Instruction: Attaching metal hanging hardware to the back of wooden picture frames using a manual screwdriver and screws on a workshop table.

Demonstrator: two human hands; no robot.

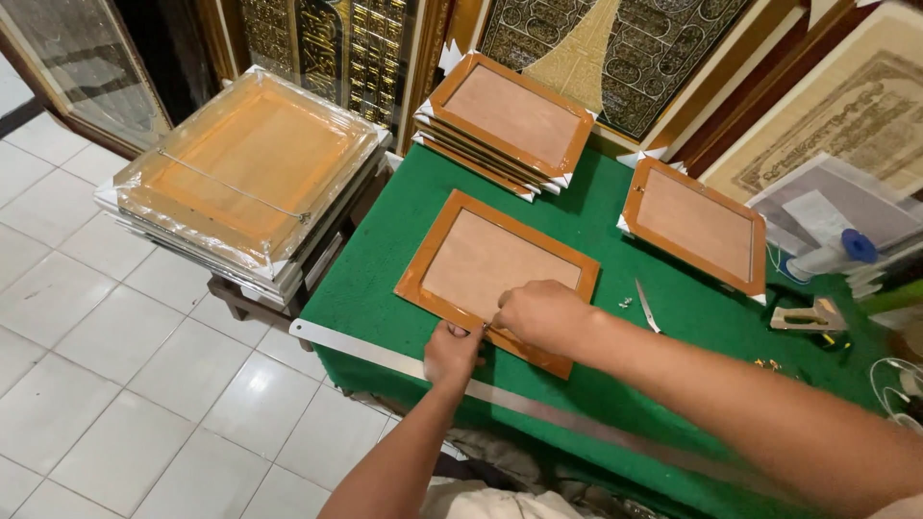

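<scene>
Head view: left hand (452,352) and right hand (541,314) sit close together, fingertips pinched at the near edge of an orange wooden frame (495,279) lying face down on the green table (385,259); what the fingers grip is too small to tell. Long steel ruler (365,352) runs along the table's near edge, under the left hand. Stack of similar frames (505,123) at the far edge; single frame (694,226) to the right, well apart. Plastic-wrapped frame pile (245,168) beside the table's left edge. Bare green cloth lies between the frames; white floor tiles (106,384) to the left.
</scene>
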